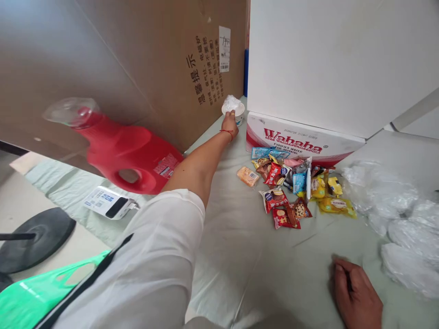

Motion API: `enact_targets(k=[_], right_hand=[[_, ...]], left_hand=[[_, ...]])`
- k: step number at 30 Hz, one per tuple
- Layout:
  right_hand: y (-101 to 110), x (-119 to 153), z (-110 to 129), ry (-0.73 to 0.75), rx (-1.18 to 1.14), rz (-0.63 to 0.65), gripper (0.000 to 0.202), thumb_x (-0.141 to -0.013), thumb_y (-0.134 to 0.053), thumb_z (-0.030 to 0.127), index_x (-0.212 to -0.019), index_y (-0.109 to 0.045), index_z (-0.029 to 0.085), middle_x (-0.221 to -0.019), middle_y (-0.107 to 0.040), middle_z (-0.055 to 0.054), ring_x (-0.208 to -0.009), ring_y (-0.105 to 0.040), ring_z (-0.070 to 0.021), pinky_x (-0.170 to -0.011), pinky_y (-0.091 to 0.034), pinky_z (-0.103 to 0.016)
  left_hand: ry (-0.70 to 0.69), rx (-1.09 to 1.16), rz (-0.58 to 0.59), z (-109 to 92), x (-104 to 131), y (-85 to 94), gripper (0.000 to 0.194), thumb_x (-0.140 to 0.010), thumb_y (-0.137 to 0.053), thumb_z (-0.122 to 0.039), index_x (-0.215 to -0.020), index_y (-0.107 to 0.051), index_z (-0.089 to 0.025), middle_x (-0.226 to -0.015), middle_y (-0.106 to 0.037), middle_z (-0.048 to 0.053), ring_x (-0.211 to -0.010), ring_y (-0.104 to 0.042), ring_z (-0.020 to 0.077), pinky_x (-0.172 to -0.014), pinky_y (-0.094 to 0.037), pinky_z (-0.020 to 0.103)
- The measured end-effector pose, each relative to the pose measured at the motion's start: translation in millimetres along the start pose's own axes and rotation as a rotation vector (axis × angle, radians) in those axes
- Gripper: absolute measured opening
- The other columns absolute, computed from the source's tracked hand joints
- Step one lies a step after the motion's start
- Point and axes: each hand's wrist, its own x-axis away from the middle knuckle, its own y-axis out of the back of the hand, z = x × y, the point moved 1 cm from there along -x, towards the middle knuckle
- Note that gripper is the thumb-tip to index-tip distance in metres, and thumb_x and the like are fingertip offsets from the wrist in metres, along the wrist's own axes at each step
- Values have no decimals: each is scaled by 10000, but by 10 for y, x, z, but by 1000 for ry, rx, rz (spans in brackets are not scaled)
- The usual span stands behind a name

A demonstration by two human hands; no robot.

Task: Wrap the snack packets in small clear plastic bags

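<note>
Stretched far forward, my left hand has its fingers closed on the rim of a white paper cup. Crumpled clear plastic sticks up out of the cup. Resting in a loose fist on the pale green cloth, my right hand shows nothing between its fingers. A pile of small wrapped snacks in red, blue and yellow lies between the two hands. One orange-wrapped snack sits slightly apart, at the pile's left.
A large brown cardboard box stands behind the cup, with a red jug leaning in front. To the right are a Wahaha water carton and crumpled clear plastic bags. A white device and a green bag are at left.
</note>
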Motion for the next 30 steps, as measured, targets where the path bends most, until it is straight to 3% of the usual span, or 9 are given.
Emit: enact_targets(k=[3, 6, 12, 16, 19, 22, 25, 28, 30], right_hand=[[16, -2, 21, -7, -19, -6, 359, -959, -456, 515, -1018, -674, 235, -993, -746, -75, -895, -703, -259, -791, -521, -381], [19, -11, 36, -14, -50, -16, 374, -965, -447, 514, -1011, -683, 228, -993, -747, -84, -909, -698, -260, -815, -519, -378], [19, -78, 41, -48, -155, -36, 446, -956, -456, 568, -968, -705, 199, -950, -735, -97, -854, -676, -244, -806, -513, -376], [190, -94, 292, -100, -271, -158, 470, -943, -515, 599, -1016, -684, 167, -948, -676, -95, -757, -610, -193, -774, -524, -367], [433, -80, 731, 22, -424, -207, 425, -958, -564, 529, -1195, -616, 180, -1127, -626, -118, -905, -624, -198, -830, -561, -371], [623, -113, 1232, 236, -491, -129, 429, -978, -571, 466, -1326, -537, 217, -1258, -579, -141, -1019, -633, -219, -802, -594, -363], [626, -231, 1557, 339, -223, 156, 417, -991, -562, 424, -1340, -557, 195, -1246, -619, -153, -1074, -646, -264, -818, -585, -373], [515, -376, 1630, 315, 134, 460, 478, -972, -577, 326, -1411, -535, 142, -1335, -604, -191, -1036, -687, -289, -831, -549, -368], [453, -449, 1625, 322, 262, 590, 555, -946, -606, 311, -1461, -498, 133, -1390, -586, -205, -1017, -706, -292, -808, -535, -345]], left_hand=[[46, -54, -21, 8, 224, 131, 244, -908, -639, -284, -1100, -686, -140, -1235, -594, 183, -1236, -558, 335, -1132, -369, 444], [-13, -150, -29, -83, 688, 417, 167, -939, -552, -255, -978, -699, -188, -1119, -640, 128, -1136, -584, 278, -1080, -423, 391], [-223, -314, 70, -505, 2102, 1062, 250, -959, -454, -245, -1019, -690, -188, -1086, -657, 115, -997, -628, 227, -940, -496, 342], [-368, -337, 234, -946, 3109, 1308, 317, -1022, -383, -288, -1067, -688, -215, -1036, -658, 83, -912, -637, 197, -831, -513, 309], [-473, -348, 363, -1278, 3728, 1295, 368, -1062, -323, -280, -1022, -685, -226, -978, -660, 73, -850, -621, 181, -771, -496, 296], [-605, -366, 459, -1539, 4180, 1127, 380, -1082, -313, -257, -992, -679, -210, -928, -663, 76, -831, -603, 185, -758, -469, 304], [-757, -385, 563, -1714, 4465, 926, 323, -1067, -367, -214, -1011, -683, -182, -920, -667, 82, -808, -586, 192, -765, -471, 325], [-862, -409, 596, -1810, 4580, 821, 293, -1046, -409, -178, -992, -696, -166, -1055, -672, 112, -890, -582, 205, -799, -491, 340], [-888, -422, 570, -1834, 4590, 811, 283, -1044, -429, -188, -984, -706, -170, -1066, -662, 115, -933, -569, 216, -788, -491, 344]])
